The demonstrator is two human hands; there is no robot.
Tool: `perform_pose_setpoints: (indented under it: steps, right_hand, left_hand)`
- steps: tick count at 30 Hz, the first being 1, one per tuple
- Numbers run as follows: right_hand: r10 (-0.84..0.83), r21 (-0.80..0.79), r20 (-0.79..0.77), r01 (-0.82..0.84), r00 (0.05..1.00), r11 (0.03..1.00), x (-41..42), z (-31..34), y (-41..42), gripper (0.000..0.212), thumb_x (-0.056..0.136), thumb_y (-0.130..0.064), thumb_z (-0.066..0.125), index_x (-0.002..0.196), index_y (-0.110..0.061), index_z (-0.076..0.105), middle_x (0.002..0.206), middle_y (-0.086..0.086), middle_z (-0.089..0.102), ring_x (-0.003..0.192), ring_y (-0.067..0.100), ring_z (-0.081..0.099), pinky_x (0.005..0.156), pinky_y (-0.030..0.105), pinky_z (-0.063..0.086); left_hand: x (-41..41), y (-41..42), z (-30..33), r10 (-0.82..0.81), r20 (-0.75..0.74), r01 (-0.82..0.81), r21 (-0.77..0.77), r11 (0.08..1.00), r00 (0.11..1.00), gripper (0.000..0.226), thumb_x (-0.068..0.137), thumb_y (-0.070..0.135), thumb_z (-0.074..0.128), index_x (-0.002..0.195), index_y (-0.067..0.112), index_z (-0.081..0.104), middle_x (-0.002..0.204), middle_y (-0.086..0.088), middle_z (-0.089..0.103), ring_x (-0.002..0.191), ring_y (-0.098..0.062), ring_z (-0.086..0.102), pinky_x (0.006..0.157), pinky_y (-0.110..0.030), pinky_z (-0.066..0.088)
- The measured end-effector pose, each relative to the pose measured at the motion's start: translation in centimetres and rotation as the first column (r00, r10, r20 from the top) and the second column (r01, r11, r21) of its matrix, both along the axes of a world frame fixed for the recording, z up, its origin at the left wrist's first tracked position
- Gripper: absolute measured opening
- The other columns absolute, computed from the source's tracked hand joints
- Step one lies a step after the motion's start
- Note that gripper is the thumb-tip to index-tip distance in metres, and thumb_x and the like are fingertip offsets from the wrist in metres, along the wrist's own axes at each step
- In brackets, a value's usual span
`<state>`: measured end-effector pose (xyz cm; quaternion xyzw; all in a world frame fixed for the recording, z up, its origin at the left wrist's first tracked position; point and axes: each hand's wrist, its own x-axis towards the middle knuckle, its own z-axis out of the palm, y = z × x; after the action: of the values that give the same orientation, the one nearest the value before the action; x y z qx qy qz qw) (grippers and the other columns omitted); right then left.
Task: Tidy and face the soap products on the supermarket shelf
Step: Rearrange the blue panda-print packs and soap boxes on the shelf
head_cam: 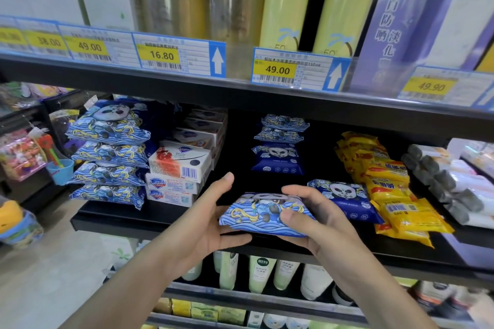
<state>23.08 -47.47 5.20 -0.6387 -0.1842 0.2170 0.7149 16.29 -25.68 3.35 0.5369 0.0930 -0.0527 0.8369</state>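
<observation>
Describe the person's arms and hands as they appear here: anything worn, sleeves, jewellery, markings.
Both forearms are bare up to the bottom edge of the picture; no sleeve shows. The left hand and right hand wear no gloves, and no ring, watch, bracelet or marking is visible on either. Fingernails look short and unpainted.

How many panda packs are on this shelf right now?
9: four stacked at left, three stacked at the back, one at right, one held in both hands. More may be hidden.

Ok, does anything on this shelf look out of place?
Yes: one dark blue panda pack lies askew beside the yellow packs, away from the stack behind. Both hands hold another pack.
</observation>
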Motion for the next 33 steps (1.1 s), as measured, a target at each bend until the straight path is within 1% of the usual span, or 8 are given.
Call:
perform_pose_setpoints:
  steps: [3, 6, 13, 20, 25, 29, 31, 33]
  right_hand:
    - [0.015, -0.052, 0.180, -0.006, 0.984, 0.999, -0.3, -0.5, -0.1, 0.049, 0.074, -0.024, 0.085, 0.119, -0.036, 0.069, 0.114, -0.002, 0.075, 0.110, 0.020, 0.072, 0.087, 0.029, 0.060]
    - [0.049, -0.034, 0.281, -0.041, 0.958, 0.999, -0.3, -1.2, -0.2, 0.056, 0.077, -0.015, 0.085, 0.126, -0.033, 0.065, 0.129, 0.010, 0.063, 0.116, 0.027, 0.068, 0.093, 0.042, 0.060]
    - [0.113, -0.194, 0.535, -0.009, 0.837, 0.981, 0.6, -2.0, -0.8, 0.063, 0.079, -0.024, 0.086, 0.133, -0.039, 0.057, 0.138, -0.009, 0.049, 0.126, 0.022, 0.060, 0.099, 0.039, 0.056]
    - [0.299, -0.495, 0.799, 0.288, 0.522, 0.820, 1.0, -0.8, -1.1, 0.070, 0.075, -0.062, 0.074, 0.137, -0.055, 0.042, 0.153, -0.033, 0.021, 0.149, 0.001, 0.012, 0.113, 0.026, 0.026]
    - [0.439, -0.541, 0.839, 0.402, 0.321, 0.739, 1.5, -0.1, -0.1, 0.070, 0.080, -0.047, 0.073, 0.143, -0.044, 0.042, 0.146, -0.022, 0.037, 0.139, 0.007, 0.034, 0.125, 0.041, 0.017]
    - [0.460, -0.549, 0.836, 0.437, 0.300, 0.713, 3.0, 1.0, -1.0, 0.069, 0.074, -0.041, 0.074, 0.138, -0.040, 0.048, 0.131, -0.019, 0.047, 0.122, 0.009, 0.046, 0.124, 0.040, 0.016]
    - [0.451, -0.559, 0.829, 0.459, 0.331, 0.690, 4.4, 1.9, -2.0, 0.073, 0.068, -0.040, 0.074, 0.137, -0.040, 0.050, 0.128, -0.016, 0.051, 0.116, 0.011, 0.047, 0.118, 0.043, 0.026]
    - [0.434, -0.590, 0.806, 0.490, 0.403, 0.642, 6.3, 3.0, -3.4, 0.077, 0.064, -0.042, 0.072, 0.137, -0.043, 0.048, 0.129, -0.013, 0.054, 0.115, 0.017, 0.051, 0.108, 0.046, 0.037]
  left_hand:
    - [0.1, -0.1, 0.3, -0.049, -0.061, 0.052, 0.057, 0.997, 0.997, 0.065, 0.070, 0.066, 0.084, 0.123, 0.029, 0.073, 0.125, -0.015, 0.075, 0.110, -0.030, 0.075, 0.083, -0.040, 0.063]
    - [0.4, -0.5, 0.2, 0.009, -0.090, 0.001, 0.115, 0.993, 0.996, 0.068, 0.075, 0.052, 0.082, 0.133, 0.019, 0.067, 0.123, -0.015, 0.076, 0.105, -0.029, 0.076, 0.079, -0.037, 0.062]
    - [0.8, -1.5, -0.2, 0.169, 0.007, -0.167, 0.203, 0.965, 0.986, 0.053, 0.085, 0.025, 0.084, 0.130, 0.031, 0.057, 0.104, -0.005, 0.082, 0.094, -0.025, 0.080, 0.070, -0.034, 0.064]
    - [1.3, -2.1, -0.9, 0.256, 0.117, -0.279, 0.281, 0.918, 0.960, 0.069, 0.066, 0.027, 0.083, 0.127, 0.042, 0.056, 0.104, -0.004, 0.081, 0.095, -0.025, 0.079, 0.083, -0.038, 0.063]
    - [2.3, -3.1, -1.4, 0.251, 0.170, -0.292, 0.287, 0.912, 0.953, 0.071, 0.061, 0.036, 0.086, 0.125, 0.046, 0.058, 0.099, -0.003, 0.080, 0.093, -0.023, 0.079, 0.081, -0.036, 0.061]
    - [3.1, -3.3, -1.6, 0.186, 0.150, -0.224, 0.296, 0.929, 0.971, 0.056, 0.082, 0.034, 0.086, 0.130, 0.038, 0.057, 0.106, 0.000, 0.080, 0.099, -0.020, 0.078, 0.082, -0.035, 0.064]
    - [3.2, -2.6, -2.0, 0.187, 0.184, -0.251, 0.438, 0.863, 0.965, 0.054, 0.083, 0.049, 0.078, 0.132, 0.037, 0.058, 0.109, 0.009, 0.078, 0.104, -0.009, 0.074, 0.093, -0.035, 0.060]
    - [2.8, -1.4, -2.5, 0.166, 0.241, -0.287, 0.672, 0.682, 0.956, 0.051, 0.081, 0.062, 0.069, 0.128, 0.044, 0.059, 0.116, 0.021, 0.072, 0.112, 0.004, 0.066, 0.102, -0.028, 0.051]
